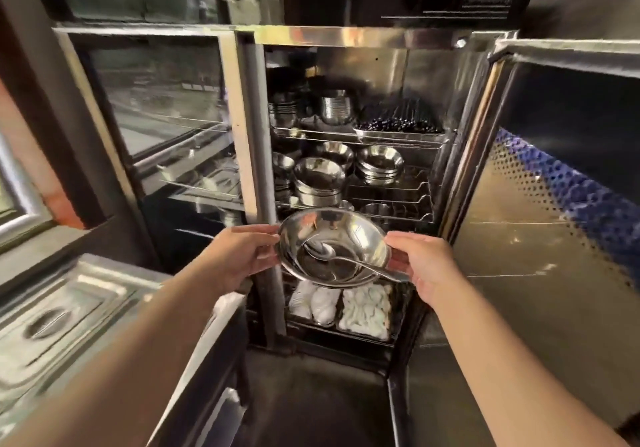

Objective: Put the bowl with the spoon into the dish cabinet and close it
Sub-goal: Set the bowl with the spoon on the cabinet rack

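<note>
A shiny steel bowl (349,235) with a metal spoon (346,258) lying in it hangs in the air in front of the open dish cabinet (363,36). My left hand (242,256) grips the bowl's left rim and my right hand (424,266) grips its right rim, next to the spoon's handle. The bowl is level with the cabinet's lower wire shelves, outside the opening. The cabinet's right door (540,239) is swung wide open to the right; its left glass door (156,117) is shut.
Wire shelves hold stacks of steel bowls (320,180), cups (334,109) and a tray of dark utensils (398,124). White cloths (363,308) fill trays on the bottom shelf. A steel counter with a lidded pan (52,322) stands at the left.
</note>
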A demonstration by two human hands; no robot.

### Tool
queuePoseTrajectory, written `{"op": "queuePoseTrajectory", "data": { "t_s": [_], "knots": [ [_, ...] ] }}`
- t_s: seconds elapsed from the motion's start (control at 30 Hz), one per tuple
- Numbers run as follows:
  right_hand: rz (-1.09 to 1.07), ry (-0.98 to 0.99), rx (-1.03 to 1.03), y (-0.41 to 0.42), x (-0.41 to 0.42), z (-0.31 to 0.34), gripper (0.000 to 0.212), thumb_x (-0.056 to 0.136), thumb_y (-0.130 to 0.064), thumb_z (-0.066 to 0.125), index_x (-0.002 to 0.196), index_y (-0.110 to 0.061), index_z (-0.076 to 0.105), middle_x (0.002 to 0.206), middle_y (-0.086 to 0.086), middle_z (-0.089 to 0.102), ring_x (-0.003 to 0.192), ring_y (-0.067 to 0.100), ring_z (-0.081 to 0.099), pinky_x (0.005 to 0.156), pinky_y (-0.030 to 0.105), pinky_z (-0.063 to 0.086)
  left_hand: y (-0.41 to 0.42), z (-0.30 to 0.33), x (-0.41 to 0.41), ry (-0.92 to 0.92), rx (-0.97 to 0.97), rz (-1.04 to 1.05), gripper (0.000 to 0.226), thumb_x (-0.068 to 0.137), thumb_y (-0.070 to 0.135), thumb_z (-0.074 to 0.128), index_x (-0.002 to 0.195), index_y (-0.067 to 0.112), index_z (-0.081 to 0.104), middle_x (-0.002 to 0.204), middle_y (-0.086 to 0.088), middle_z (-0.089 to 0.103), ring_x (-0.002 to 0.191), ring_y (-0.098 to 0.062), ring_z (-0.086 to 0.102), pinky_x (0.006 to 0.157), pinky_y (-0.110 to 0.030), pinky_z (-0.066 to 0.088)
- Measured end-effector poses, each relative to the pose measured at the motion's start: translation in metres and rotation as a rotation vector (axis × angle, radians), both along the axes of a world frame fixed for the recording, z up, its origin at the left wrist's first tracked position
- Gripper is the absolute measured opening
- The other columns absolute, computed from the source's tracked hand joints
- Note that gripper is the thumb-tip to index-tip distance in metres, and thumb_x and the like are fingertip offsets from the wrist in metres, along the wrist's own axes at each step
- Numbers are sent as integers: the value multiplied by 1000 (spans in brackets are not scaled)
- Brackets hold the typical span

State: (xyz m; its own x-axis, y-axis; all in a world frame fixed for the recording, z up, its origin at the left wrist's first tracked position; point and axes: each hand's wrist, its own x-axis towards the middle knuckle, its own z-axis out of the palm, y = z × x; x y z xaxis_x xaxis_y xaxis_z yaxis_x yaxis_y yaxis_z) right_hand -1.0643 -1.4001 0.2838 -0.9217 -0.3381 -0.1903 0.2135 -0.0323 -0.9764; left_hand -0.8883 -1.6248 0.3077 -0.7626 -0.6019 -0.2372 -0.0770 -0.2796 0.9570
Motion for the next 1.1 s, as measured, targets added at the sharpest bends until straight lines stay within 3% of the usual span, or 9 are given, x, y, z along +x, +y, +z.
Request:
{"op": "queuePoseTrajectory", "data": {
  "t_s": [0.13, 0.23, 0.37, 0.57, 0.67, 0.73, 0.8, 0.93, 1.1],
  "knots": [
    [-115, -15, 21, -15, -61, -11, 7, 83, -5, 76, 90, -2, 78, 78, 15, 78, 62, 22, 72, 61, 33, 59, -28, -16, -90, 20, 16, -93, 22, 90, -12, 56, 105, -3, 70, 90, -19, 75, 71, -22, 74, 61, -34, 63],
    [-195, -19, 30, -28, -109, -13, 10, 84, -3, 76, 94, 0, 75, 85, 20, 78, 70, 28, 74, 64, 34, 60, -58, -27, -159, 20, 21, -198, 26, 91, -10, 58, 116, -4, 64, 101, -23, 73, 81, -27, 72, 70, -38, 64],
    [-275, -26, 79, -51, -165, -7, 8, 86, 0, 75, 94, 0, 72, 78, 18, 78, 65, 25, 77, 54, 29, 60, -95, -27, -246, 6, 21, -310, 26, 90, -9, 61, 115, -3, 64, 91, -19, 76, 72, -22, 75, 58, -28, 59],
    [-402, -38, 188, -77, -234, -6, 6, 86, -2, 75, 91, -4, 73, 85, 18, 79, 80, 31, 77, 80, 43, 62, -121, -22, -339, -6, -35, -539, 12, 89, -4, 63, 98, 2, 68, 92, -14, 78, 81, -22, 76, 62, -24, 59],
    [-416, -28, 288, -84, -262, -11, 15, 84, -4, 69, 72, -11, 75, 72, 11, 73, 62, 23, 69, 58, 30, 58, -122, -29, -377, -50, -71, -541, 11, 90, 2, 65, 102, 2, 66, 88, -8, 79, 78, -17, 76, 65, -24, 60],
    [-414, -8, 392, -89, -277, -17, 38, 80, -7, 63, 43, -17, 62, 49, 3, 56, 40, 14, 50, 38, 19, 36, -120, -37, -398, -84, -100, -544, 6, 93, 5, 63, 95, 4, 68, 82, -6, 78, 74, -15, 74, 70, -27, 60],
    [-418, 30, 524, -92, -293, -24, 47, 81, -8, 62, 36, -15, 52, 37, -3, 45, 30, 11, 38, 33, 16, 25, -117, -45, -418, -117, -121, -546, 7, 93, 8, 64, 90, 6, 70, 85, -7, 76, 78, -16, 71, 75, -29, 58],
    [-335, 127, 685, -96, -321, -37, 39, 88, -18, 60, 50, -12, 54, 41, -3, 53, 43, 16, 52, 41, 23, 36, -113, -55, -448, -143, -112, -490, 14, 87, 8, 72, 76, 15, 68, 62, 5, 73, 75, -15, 68, 60, -22, 55],
    [-243, 205, 831, -101, -342, -50, 39, 95, -26, 54, 58, -13, 50, 56, 3, 53, 51, 18, 53, 46, 28, 36, -108, -64, -474, -203, -147, -493, 30, 90, 8, 66, 61, 17, 72, 64, 5, 75, 80, -18, 67, 66, -27, 50]
  ]
}}
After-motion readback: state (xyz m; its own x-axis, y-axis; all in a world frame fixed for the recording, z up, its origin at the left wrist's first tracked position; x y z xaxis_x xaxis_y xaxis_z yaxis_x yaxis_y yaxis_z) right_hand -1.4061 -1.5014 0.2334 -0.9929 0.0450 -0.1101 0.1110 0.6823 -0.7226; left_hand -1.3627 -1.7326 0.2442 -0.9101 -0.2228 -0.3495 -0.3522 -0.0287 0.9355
